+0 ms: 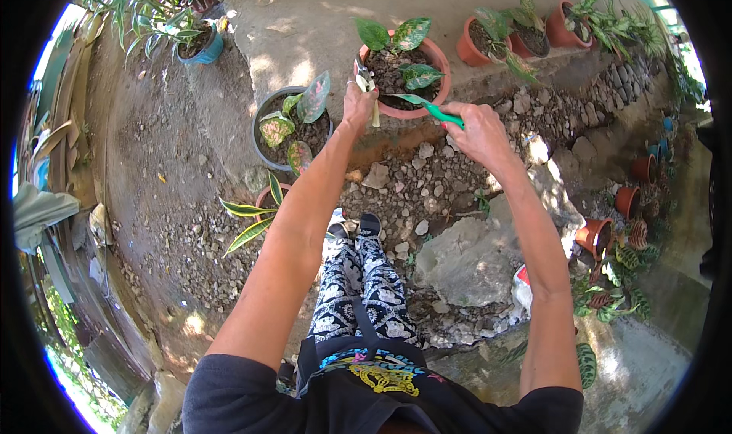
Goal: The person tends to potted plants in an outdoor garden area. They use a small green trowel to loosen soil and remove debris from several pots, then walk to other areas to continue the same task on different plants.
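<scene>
My left hand [358, 108] grips a pair of pruning shears [364, 81] at the left rim of a terracotta-coloured pot [439, 62]. The shears' blades point up and away from me, and a pale handle end shows below the fingers. In my right hand [479, 134] is a green hand trowel [439, 114], its tip reaching over the near rim toward the dark soil [382, 68]. A leafy plant [413, 34] with green and pink-speckled leaves grows in this pot. One of its leaves [420, 76] hangs low above the soil, close to the trowel.
A grey pot [257, 134] with pink-mottled leaves stands left of my left forearm, with a snake plant [249, 210] nearer me. Several orange pots [470, 48] line the ledge at right. A large rock [469, 259] and loose stones [377, 177] lie by my feet.
</scene>
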Tool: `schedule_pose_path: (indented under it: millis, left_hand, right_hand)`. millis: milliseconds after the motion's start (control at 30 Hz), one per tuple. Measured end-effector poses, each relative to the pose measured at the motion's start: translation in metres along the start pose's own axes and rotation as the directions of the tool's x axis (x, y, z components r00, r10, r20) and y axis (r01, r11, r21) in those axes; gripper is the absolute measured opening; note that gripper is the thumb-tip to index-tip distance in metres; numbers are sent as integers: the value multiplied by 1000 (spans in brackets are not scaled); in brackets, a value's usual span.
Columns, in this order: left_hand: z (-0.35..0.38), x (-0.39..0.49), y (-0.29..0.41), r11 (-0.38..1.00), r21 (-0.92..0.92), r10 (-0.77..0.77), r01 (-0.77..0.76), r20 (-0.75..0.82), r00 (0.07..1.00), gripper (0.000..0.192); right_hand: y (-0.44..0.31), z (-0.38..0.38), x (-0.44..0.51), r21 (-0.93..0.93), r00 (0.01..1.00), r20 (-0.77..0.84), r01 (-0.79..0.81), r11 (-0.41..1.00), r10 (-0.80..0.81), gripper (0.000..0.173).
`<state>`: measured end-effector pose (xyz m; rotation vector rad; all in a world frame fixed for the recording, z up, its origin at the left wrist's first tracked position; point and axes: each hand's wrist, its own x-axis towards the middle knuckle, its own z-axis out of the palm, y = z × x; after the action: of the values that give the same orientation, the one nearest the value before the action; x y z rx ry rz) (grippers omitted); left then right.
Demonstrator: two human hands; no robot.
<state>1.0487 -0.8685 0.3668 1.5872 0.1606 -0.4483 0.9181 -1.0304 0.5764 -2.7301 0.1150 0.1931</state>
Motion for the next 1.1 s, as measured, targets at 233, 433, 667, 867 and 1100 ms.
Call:
schedule_pose_path:
  millis: [233,433,667,867,1100]
  left_hand:
    - [-1,-8,10,988,153,18,-22,33,999,28]
    - [0,-8,6,980,199,9,-23,72,997,41]
    - [5,-11,17,982,190,-30,5,125,992,41]
    - [-3,-11,18,971,238,-58,31,105,993,42]
    - [4,-23,29,957,288,-41,15,87,995,41]
  right_hand:
    - [-3,-12,-15,-230,999,8,48,972,-48,16]
    - [-15,-14,-16,-337,991,-28,114,935,-131,8]
    - [7,9,-4,-433,982,-129,69,899,-138,12]
    - [12,-22,-7,-161,983,-6,-182,970,183,23]
    - [36,-9,33,92,958,4,-285,954,286,23]
